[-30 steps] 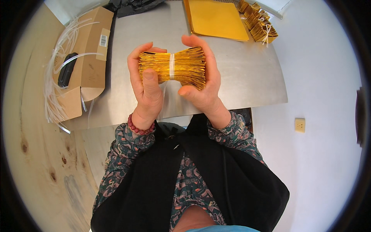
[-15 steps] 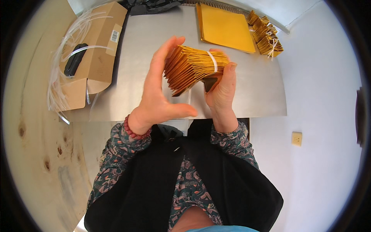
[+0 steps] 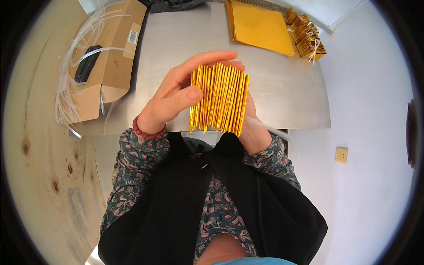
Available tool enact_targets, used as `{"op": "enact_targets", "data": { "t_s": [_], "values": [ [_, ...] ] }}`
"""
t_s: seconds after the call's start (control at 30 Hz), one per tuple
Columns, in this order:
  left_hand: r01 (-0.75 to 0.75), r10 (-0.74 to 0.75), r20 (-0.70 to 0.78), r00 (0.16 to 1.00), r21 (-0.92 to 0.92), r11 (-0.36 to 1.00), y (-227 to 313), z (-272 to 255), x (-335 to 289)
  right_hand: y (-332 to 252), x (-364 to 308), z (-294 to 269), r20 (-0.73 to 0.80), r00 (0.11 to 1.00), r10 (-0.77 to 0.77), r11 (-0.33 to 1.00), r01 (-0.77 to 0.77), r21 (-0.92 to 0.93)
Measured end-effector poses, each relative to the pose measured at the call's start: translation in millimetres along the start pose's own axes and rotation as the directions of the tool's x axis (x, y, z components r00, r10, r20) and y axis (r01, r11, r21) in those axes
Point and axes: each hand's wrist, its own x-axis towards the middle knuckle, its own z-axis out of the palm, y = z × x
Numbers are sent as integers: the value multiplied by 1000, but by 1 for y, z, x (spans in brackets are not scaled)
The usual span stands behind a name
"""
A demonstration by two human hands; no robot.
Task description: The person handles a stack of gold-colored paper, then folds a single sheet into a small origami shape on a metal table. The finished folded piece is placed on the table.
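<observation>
A bundle of pleated gold foil paper (image 3: 219, 99) is held up above the near edge of the table, its folded edges facing up. My left hand (image 3: 173, 95) wraps its left side, thumb against the near left edge and fingers curved over the far side. Behind and under the bundle's right side is my right hand (image 3: 252, 126); its fingers are mostly hidden by the paper. A blurred white tie (image 3: 269, 128) sticks out to the right across my right wrist.
A cardboard box (image 3: 115, 57) at the left carries loose clear plastic ties (image 3: 70, 88) and a black tool-like object (image 3: 88, 64). Flat gold sheets (image 3: 263, 26) lie far right on the metal table (image 3: 176, 39), beside tied gold bundles (image 3: 307, 37). Black plastic (image 3: 176, 4) lies at the back.
The bundle has turned so its folded edges face up, and has come slightly nearer to me. My left hand has closed in from beside it onto its left side. The white tie now trails right.
</observation>
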Motion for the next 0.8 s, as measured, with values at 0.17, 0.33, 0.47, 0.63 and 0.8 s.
{"op": "enact_targets", "data": {
  "t_s": [0.17, 0.33, 0.47, 0.63, 0.8],
  "values": [
    [-42, 43, 44, 998, -27, 999, 4, 2, 4, 2, -3, -6, -23, 1000, 19, 1000, -19, -9],
    [-48, 48, -25, 999, 5, 999, 1, 8, -2, -1, -2, -1, -65, 998, 14, 998, -18, -57],
    [-48, 47, 13, 999, 86, 995, 2, 5, 1, 1, -2, 1, -66, 998, 0, 995, -7, -96],
    [-21, 17, -109, 994, -35, 999, 4, 14, 1, 0, -3, -3, -58, 998, -1, 999, -2, -50],
    [12, -10, -35, 999, 57, 998, 3, 3, 0, 3, -1, -2, -83, 996, -6, 999, 3, -42]
  ]
}}
